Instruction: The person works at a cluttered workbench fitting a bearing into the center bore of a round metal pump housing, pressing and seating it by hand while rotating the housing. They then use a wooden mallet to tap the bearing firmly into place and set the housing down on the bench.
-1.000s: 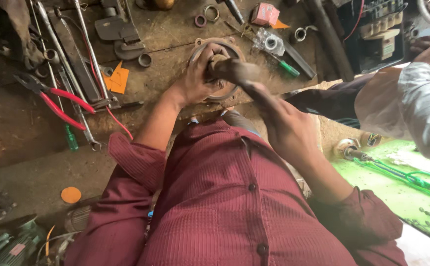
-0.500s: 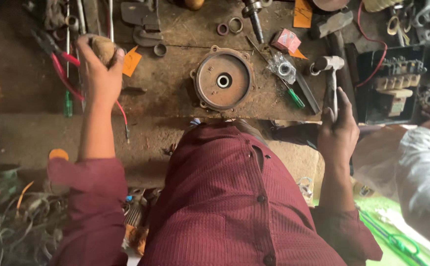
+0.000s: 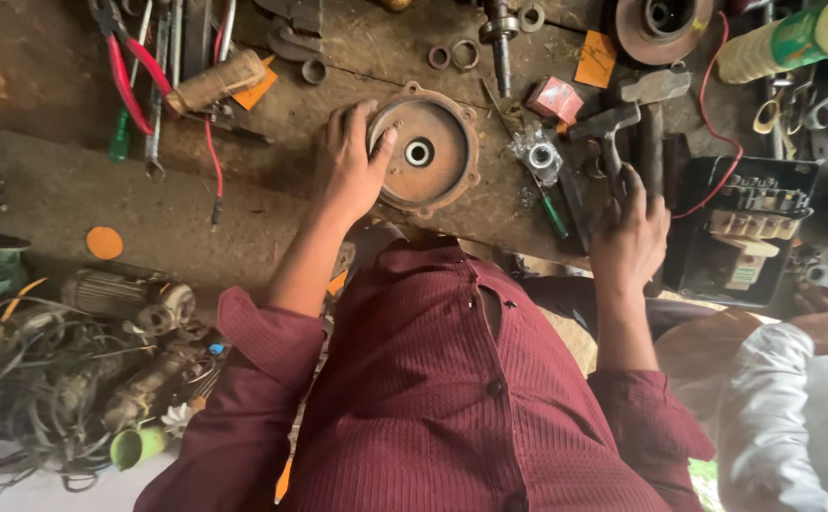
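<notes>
Head view, looking down at a wooden bench cluttered with tools. Left hand rests spread on the left edge of a round rusty metal cover, fingers splayed over its rim, thumb on the face; nothing gripped, just pressing flat. Cover lies flat on the bench near the front edge, centre hole with bearing seat facing up, just ahead of the person's maroon shirt.

Right hand is closed around the handle of a hammer; the hammer head points away from the person and sits just right of a small pink box. A shiny bearing part and a green screwdriver lie between the cover and the hammer.

Left of the cover: red-handled pliers, a wooden handle, wrenches, a red wire. Small rings lie beyond the cover. Another rusty disc is at the top right, an orange tag beside it. A black terminal box sits right of the hammer hand. Old motors and tangled wire on the floor lower left. Another person's white sleeve is at the lower right.
</notes>
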Demonstrator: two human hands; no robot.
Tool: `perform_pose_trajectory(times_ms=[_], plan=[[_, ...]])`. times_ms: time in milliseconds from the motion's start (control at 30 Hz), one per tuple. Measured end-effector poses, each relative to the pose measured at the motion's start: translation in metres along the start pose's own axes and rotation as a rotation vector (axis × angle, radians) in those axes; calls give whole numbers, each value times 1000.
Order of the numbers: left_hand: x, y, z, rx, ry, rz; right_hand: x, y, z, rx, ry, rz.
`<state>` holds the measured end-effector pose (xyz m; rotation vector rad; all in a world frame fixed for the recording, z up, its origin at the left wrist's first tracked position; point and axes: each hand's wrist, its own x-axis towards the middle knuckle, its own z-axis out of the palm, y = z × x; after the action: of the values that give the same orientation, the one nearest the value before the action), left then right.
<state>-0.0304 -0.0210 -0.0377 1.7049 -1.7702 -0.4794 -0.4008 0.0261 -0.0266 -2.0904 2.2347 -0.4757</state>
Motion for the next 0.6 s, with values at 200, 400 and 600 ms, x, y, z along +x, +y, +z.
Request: perform_pose_trajectory(times_ms=[200,400,600], plan=[[12,-35,33,-282,-54,-163,20,-12,-7,57,-22,-204],[-22,-22,53,-293,142,-417,32,-55,-17,147,-68,-347],[-47,-2,22,53,296,-35,10,-80,-23,262,-104,-378]])
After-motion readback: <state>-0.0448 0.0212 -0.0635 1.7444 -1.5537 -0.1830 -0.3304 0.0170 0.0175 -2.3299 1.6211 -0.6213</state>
